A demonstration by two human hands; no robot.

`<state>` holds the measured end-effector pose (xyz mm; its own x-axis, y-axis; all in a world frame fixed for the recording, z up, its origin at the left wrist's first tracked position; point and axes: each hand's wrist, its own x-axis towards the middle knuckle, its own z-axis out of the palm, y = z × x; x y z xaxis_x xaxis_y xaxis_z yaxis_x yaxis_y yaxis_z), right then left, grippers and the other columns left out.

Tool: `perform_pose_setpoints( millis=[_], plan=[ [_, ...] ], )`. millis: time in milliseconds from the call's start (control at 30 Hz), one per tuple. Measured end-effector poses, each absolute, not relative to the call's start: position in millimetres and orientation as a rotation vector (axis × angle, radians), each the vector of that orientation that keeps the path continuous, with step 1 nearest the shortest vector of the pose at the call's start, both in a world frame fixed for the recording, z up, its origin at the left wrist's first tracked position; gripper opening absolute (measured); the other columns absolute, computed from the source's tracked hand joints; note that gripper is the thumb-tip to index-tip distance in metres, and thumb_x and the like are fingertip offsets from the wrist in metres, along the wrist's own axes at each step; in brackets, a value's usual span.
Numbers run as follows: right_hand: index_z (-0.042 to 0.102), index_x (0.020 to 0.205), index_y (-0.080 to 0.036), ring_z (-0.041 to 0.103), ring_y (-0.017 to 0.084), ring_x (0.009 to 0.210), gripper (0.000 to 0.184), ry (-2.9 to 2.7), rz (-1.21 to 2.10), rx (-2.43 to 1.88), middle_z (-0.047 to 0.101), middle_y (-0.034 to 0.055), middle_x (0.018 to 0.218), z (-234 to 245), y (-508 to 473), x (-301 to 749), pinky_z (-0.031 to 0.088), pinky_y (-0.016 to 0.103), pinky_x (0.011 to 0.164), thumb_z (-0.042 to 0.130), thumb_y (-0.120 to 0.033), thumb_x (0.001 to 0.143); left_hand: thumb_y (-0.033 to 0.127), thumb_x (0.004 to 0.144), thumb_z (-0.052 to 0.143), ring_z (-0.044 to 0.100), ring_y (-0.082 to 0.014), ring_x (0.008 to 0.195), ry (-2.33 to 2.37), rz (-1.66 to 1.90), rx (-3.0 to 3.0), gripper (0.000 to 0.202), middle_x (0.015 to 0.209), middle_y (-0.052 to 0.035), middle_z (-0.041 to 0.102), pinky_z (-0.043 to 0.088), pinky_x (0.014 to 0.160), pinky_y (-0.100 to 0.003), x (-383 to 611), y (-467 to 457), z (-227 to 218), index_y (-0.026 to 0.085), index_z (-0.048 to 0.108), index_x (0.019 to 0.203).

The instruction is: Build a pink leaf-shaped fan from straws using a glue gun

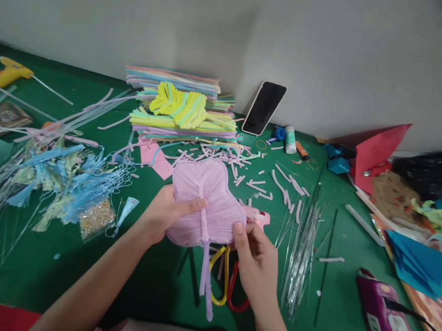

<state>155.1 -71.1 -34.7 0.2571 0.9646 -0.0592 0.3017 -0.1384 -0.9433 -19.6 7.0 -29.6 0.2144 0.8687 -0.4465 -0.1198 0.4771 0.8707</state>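
A lilac fan-shaped piece built from pipe cleaners (pixel 219 193) is held up over the table, its wavy-edged face towards me. Two lilac stems hang down from its central rib. My left hand (pixel 167 209) grips its left side, thumb pressed on the rib. At the lower right edge, my right hand (pixel 254 253) pinches it between thumb and fingers. Behind and below it, scissors (pixel 225 282) with one yellow and one red handle lie partly hidden. A pink tool or clip (pixel 257 216) shows just behind my right hand.
Bundled pipe cleaners (pixel 182 125) lie at the back beside a propped phone (pixel 265 108). Blue tassels (pixel 80 176) and a bag of gold beads (pixel 96 218) sit left, near a yellow glue gun (pixel 13 72). Thin wires (pixel 300 262) and a purple box (pixel 385 310) are right.
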Motion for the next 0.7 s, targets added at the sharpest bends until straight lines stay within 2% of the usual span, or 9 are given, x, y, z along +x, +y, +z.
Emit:
perform_pose_setpoints(
  millis=[167,367,567,633,700],
  plan=[
    [0.048,0.062,-0.019,0.041,0.009,0.049,0.038,-1.241,1.017,-1.594,0.045,-0.0047,0.054,-29.1,-69.8,162.4,0.033,0.02,0.047,0.051,-0.044,0.091,0.033,0.066,0.083,0.07,-0.0264,0.096,1.112,0.785,0.81,0.038,0.103,-0.0068,0.076,0.056,0.08,-0.031,-22.2,7.5,-29.0,0.016,0.072,0.097],
    [0.058,0.068,-0.017,0.043,0.01,0.051,0.037,-1.38,0.894,-1.692,0.049,-0.004,0.055,-30.4,-66.8,172.5,0.034,0.021,0.049,0.051,-0.047,0.089,0.035,0.061,0.085,0.07,-0.0285,0.095,1.132,0.741,0.818,0.041,0.101,-0.0087,0.076,0.056,0.078,-0.032,-20.3,7.1,-26.7,0.014,0.073,0.094],
    [0.051,0.062,-0.019,0.039,0.009,0.048,0.041,-1.337,0.835,-1.749,0.045,-0.0053,0.052,-34.0,-67.5,170.1,0.031,0.02,0.046,0.048,-0.047,0.091,0.035,0.059,0.086,0.07,-0.0272,0.094,1.135,0.726,0.827,0.041,0.099,-0.0076,0.077,0.056,0.078,-0.031,-18.8,7.1,-25.6,0.015,0.074,0.093],
    [0.056,0.068,-0.019,0.042,0.01,0.048,0.042,-1.362,0.852,-1.79,0.048,-0.0046,0.053,-32.1,-66.9,173.7,0.033,0.021,0.047,0.043,-0.05,0.093,0.034,0.059,0.086,0.071,-0.0269,0.092,1.149,0.743,0.808,0.04,0.096,-0.0071,0.077,0.056,0.077,-0.031,-19.8,7.3,-26.6,0.015,0.074,0.092],
    [0.062,0.083,-0.019,0.051,0.013,0.052,0.043,-1.368,0.852,-1.861,0.058,-0.0017,0.062,-30.1,-67.0,181.3,0.039,0.023,0.051,0.038,-0.054,0.093,0.034,0.059,0.086,0.071,-0.0265,0.09,1.17,0.767,0.775,0.038,0.093,-0.0067,0.077,0.057,0.075,-0.03,-20.6,7.8,-28.4,0.015,0.074,0.09]
  ],
)
